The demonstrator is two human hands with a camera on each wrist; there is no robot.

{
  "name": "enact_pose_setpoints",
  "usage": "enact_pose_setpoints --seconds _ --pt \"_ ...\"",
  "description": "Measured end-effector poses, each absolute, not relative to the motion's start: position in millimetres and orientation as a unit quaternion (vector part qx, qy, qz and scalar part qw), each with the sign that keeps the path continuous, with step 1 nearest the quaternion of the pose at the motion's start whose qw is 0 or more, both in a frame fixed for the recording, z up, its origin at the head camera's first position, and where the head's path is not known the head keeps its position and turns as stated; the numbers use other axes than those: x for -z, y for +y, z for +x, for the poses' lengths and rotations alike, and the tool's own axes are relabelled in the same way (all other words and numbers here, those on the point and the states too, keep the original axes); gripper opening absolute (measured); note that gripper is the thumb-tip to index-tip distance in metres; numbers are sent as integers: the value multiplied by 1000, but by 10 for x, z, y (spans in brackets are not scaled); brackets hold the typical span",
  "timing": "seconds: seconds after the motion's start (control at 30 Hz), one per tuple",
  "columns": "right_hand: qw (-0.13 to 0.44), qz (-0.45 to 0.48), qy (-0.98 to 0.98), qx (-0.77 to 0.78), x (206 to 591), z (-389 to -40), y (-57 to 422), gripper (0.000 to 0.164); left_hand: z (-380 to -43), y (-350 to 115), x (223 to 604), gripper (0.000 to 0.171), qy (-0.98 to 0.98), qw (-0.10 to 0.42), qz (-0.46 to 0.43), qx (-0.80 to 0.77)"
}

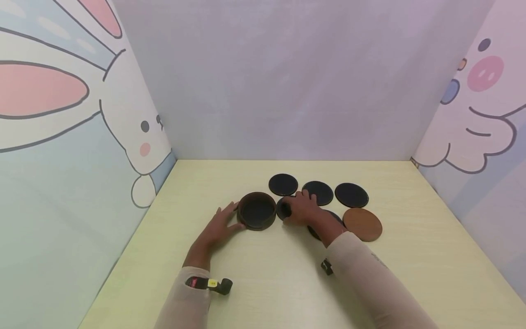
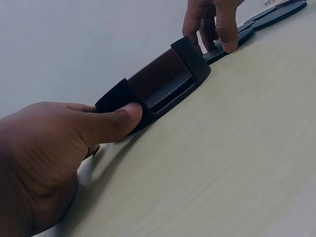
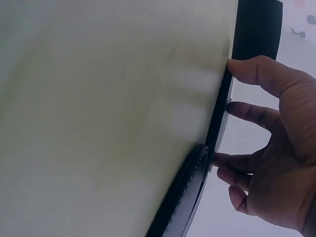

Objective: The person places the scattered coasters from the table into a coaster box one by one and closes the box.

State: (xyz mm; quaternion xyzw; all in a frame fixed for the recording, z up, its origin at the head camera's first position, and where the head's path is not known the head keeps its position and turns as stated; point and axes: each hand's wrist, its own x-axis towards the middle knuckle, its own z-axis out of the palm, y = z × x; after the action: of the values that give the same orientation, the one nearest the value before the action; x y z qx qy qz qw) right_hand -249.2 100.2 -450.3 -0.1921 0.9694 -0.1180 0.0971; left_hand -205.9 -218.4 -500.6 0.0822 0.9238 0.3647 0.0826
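1. Tbl (image 1: 263, 283): lower half of frame.
2. R hand (image 1: 302, 209): just R of ctr; fingers bent, tips gripping blk coaster (image 1: 281, 211) at edge.
3. L hand (image 1: 219, 227): lower L of ctr; part-spread, thumb + fingers hold rnd holder (image 1: 256, 226) just below ctr.
4. Brn disc (image 1: 363, 224): ctr-R.

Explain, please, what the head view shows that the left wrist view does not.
Only the head view: the white cartoon rabbit at far left and the beige fabric sleeves. Only the left wrist view: pale stitching inside the side gap of the dark, round, leather-look holder. Both: the left hand touching that holder and the right hand touching a flat, black, round disc beside it.
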Motion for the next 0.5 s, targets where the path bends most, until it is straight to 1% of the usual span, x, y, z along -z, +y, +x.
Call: enact_pose_setpoints --seconds 0.2,0.5 --pt "80 -181 974 112 4521 -2508 982 69 -2053 -2176 5000 84 923 85 84 -365" --pt "70 -147 983 81 4483 -2495 941 78 -2062 -2169 5005 84 926 83 85 -359"
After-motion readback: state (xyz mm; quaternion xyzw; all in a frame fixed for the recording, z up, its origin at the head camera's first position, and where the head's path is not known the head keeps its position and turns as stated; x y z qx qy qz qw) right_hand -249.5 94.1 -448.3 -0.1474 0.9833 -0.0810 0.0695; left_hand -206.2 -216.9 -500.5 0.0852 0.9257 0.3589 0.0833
